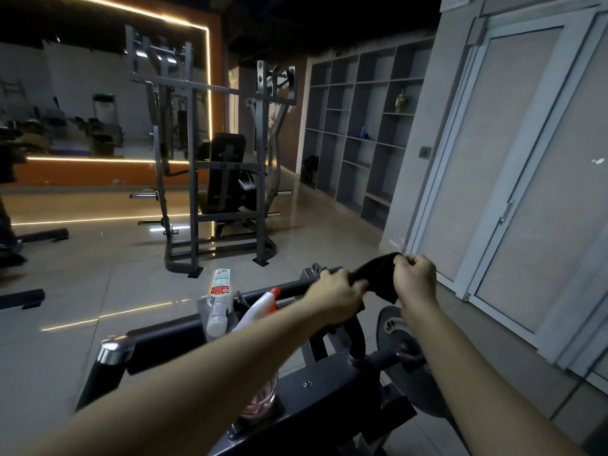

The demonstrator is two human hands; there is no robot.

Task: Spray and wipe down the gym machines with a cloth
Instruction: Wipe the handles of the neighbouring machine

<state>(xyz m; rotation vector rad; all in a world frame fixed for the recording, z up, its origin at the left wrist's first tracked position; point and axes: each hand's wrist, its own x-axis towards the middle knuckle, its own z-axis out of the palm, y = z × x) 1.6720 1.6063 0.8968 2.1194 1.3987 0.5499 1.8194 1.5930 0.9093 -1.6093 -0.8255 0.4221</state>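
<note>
A dark cloth [381, 274] is stretched between both hands above a black gym machine [329, 399] right in front of me. My left hand [339, 296] grips the cloth's lower end over the machine's black bar [289, 287]. My right hand [415, 274] pinches the cloth's upper end. A spray bottle with a white and orange trigger head [260, 306] stands on the machine under my left forearm, its clear body with pink liquid [261, 398] partly hidden. A white bottle with a red label [219, 299] stands just left of it.
A weight plate [394, 327] hangs on the machine's right side. A large grey plate-loaded machine [217, 179] stands ahead on the glossy tiled floor, before a lit mirror [98, 93]. Grey cubby shelves [358, 126] and a white-framed door [513, 166] line the right.
</note>
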